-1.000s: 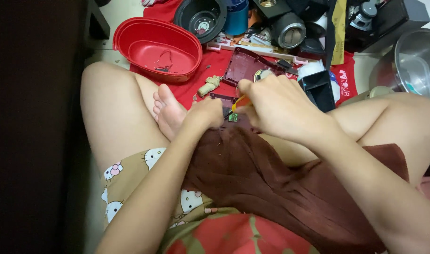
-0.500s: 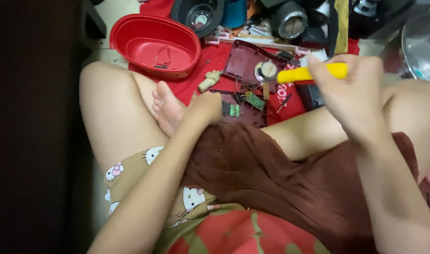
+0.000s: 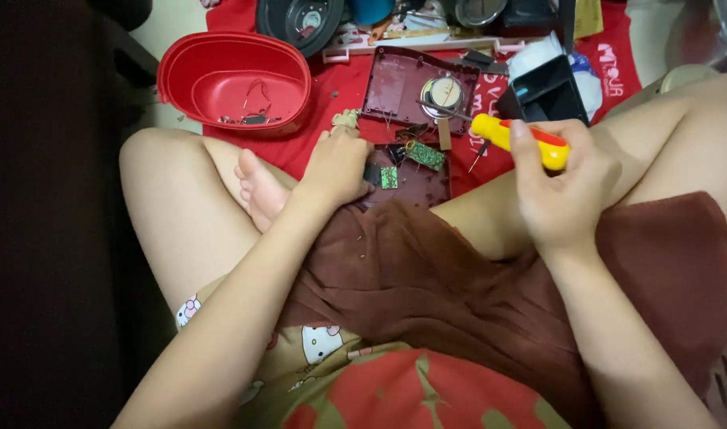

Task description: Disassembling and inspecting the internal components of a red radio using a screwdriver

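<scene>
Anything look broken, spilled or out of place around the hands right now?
The small maroon device under the left hand lies opened up, its green circuit boards exposed and its back cover lying apart. Loose small parts sit in the red tub. The right hand holds a yellow-handled screwdriver. No spill.

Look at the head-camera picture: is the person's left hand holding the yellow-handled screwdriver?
No. The yellow-handled screwdriver is gripped in the right hand, while the left hand rests on the opened dark red device casing.
</scene>
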